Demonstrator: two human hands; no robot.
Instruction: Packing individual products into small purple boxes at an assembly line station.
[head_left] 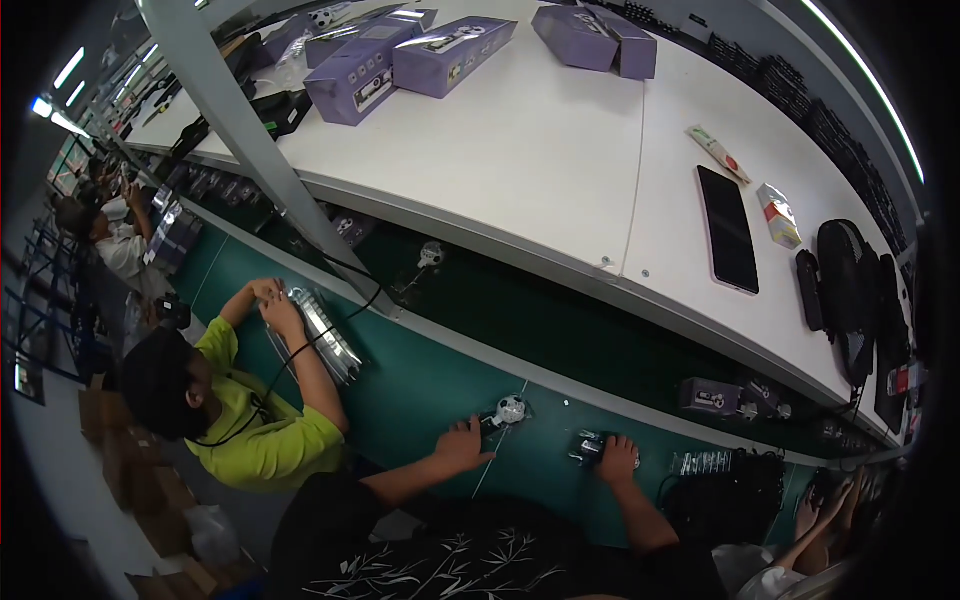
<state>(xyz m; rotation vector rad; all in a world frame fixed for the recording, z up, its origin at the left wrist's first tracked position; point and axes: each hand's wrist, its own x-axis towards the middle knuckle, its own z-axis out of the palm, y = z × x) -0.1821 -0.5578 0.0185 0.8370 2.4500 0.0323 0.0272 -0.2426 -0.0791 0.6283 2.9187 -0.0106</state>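
Observation:
My left hand lies low over the green bench, its fingers curled at the dark handle end of a small device with a round, white-and-black football-patterned head. Clear plastic seems to surround that device. To the right, my right hand has its fingers bent over the end of a dark object in shiny clear wrapping. My fingers partly cover this object, and its kind is too small to make out. Both things rest on the green work surface.
A white shelf runs above the bench, bearing purple boxes, a phone and a black mesh bag. On my left a co-worker in a yellow-green shirt handles clear plastic sleeves. A dark pile lies right.

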